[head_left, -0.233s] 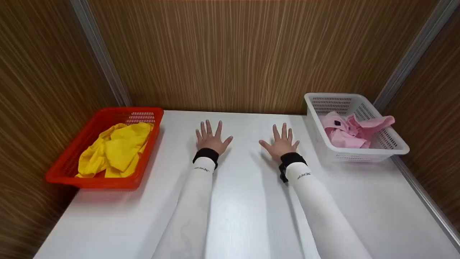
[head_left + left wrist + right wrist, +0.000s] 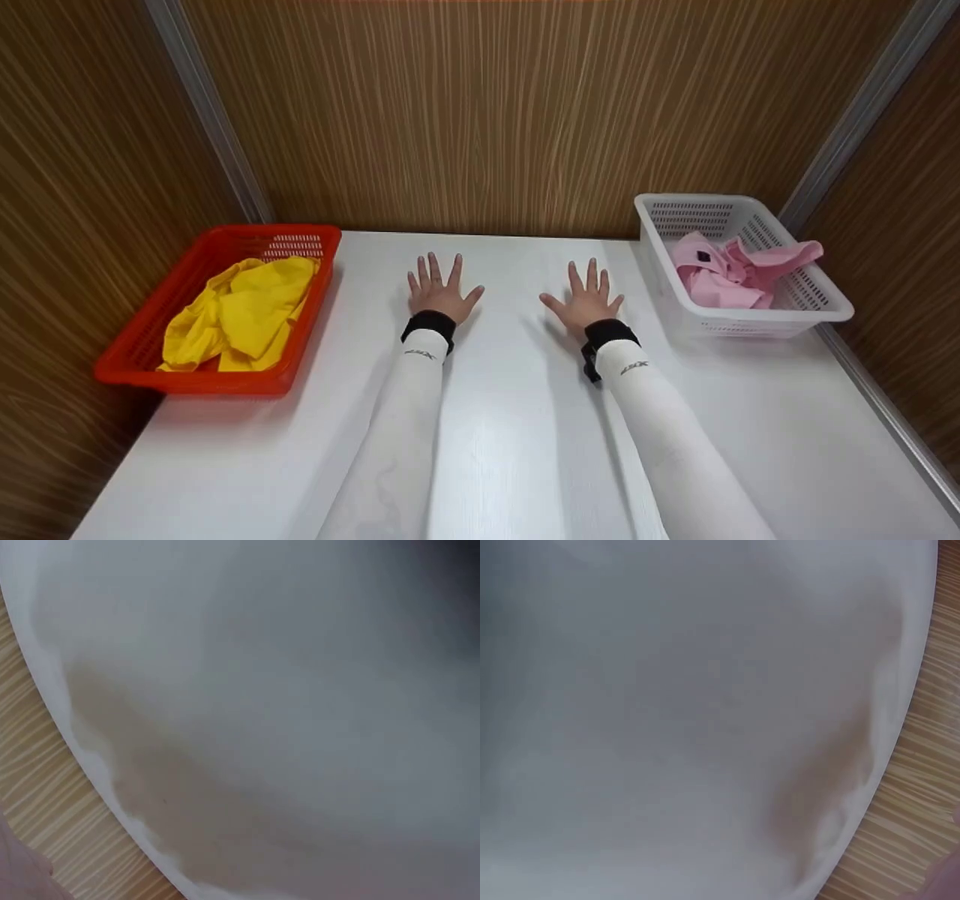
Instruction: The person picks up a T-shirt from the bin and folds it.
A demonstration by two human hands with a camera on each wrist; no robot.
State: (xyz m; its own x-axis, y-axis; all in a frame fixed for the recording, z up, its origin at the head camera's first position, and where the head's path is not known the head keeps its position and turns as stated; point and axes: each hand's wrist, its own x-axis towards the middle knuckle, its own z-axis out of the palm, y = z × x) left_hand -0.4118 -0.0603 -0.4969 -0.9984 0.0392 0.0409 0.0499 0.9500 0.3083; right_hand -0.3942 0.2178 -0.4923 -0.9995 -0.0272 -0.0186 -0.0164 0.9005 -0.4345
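Note:
Palm down with fingers spread, my left hand is over the white table left of its middle; whether it touches the surface I cannot tell. To its right, my right hand has the same spread pose, and neither holds anything. Yellow cloth lies crumpled inside a red plastic basket at the left. A white basket at the right contains rumpled pink cloth with a small dark label. In the left wrist view only a bit of the hand shows at the lower left corner.
A wood-grain panel rises behind the table's far edge. Similar panels stand on both sides, with grey metal strips at the corners. The red basket sits close to the left panel, the white one near the back right corner.

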